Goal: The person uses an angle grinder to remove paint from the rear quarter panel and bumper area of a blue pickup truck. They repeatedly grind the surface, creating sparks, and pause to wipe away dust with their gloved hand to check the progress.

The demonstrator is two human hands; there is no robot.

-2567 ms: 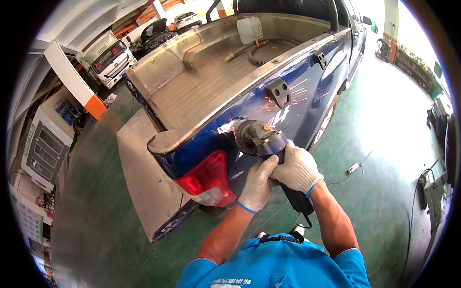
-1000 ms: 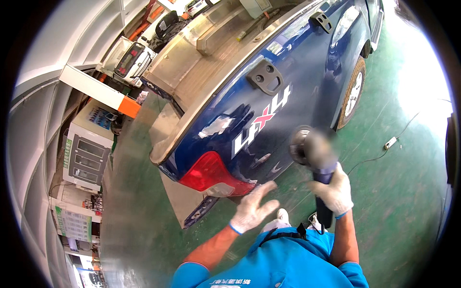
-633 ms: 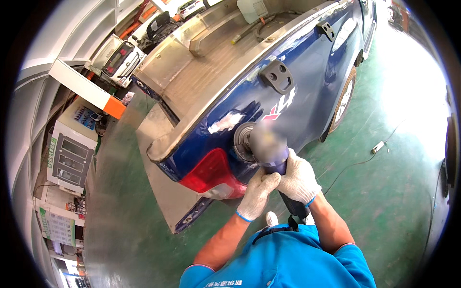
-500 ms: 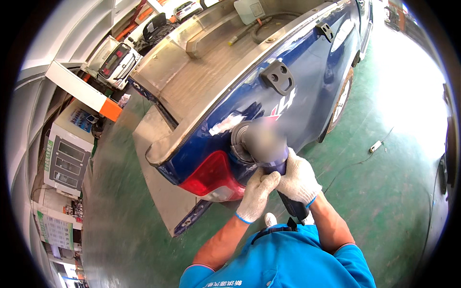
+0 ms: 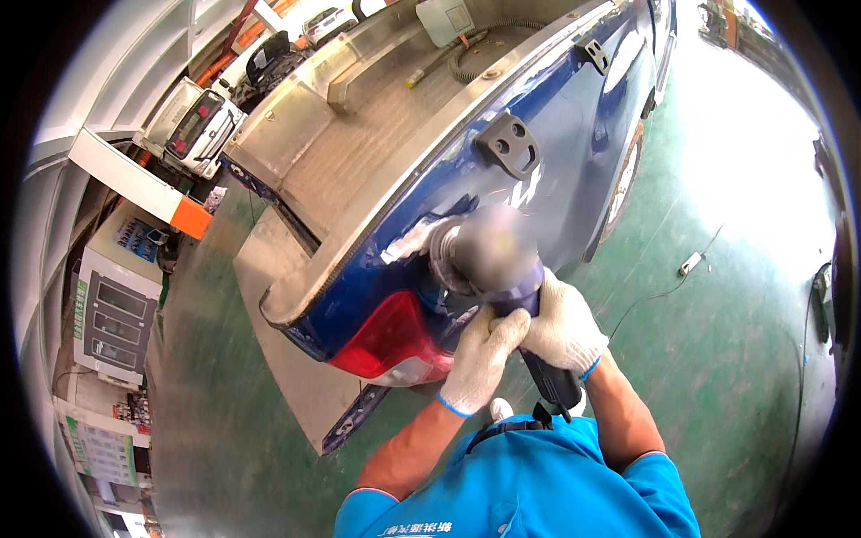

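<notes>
Both my hands, in white knit gloves with blue cuffs, are closed on a dark angle grinder [image 5: 516, 287]: my left hand [image 5: 480, 363] below its head, my right hand [image 5: 563, 332] on the right side of its body, with the black handle end hanging below. The blurred head is held at the blue pickup's rear side panel, beside a scraped pale patch [image 5: 404, 247]; I cannot tell whether the disc touches. The red tail lamp [image 5: 377, 332] is just below left, and a black bracket [image 5: 509, 145] sits higher on the panel.
The lowered tailgate [image 5: 278, 336] juts out at left. The bed [image 5: 314, 161] holds a white container [image 5: 444, 20] and hose. A white pillar [image 5: 126, 175], cabinet [image 5: 112, 318] and white truck [image 5: 188, 134] stand at left. A power strip [image 5: 691, 263] with cord lies on the green floor at right.
A second ago my left hand was open and apart, with the grinder lower right; both hands now hold it at the patch, slightly higher than half a second ago. Sparks seen earlier are not visible.
</notes>
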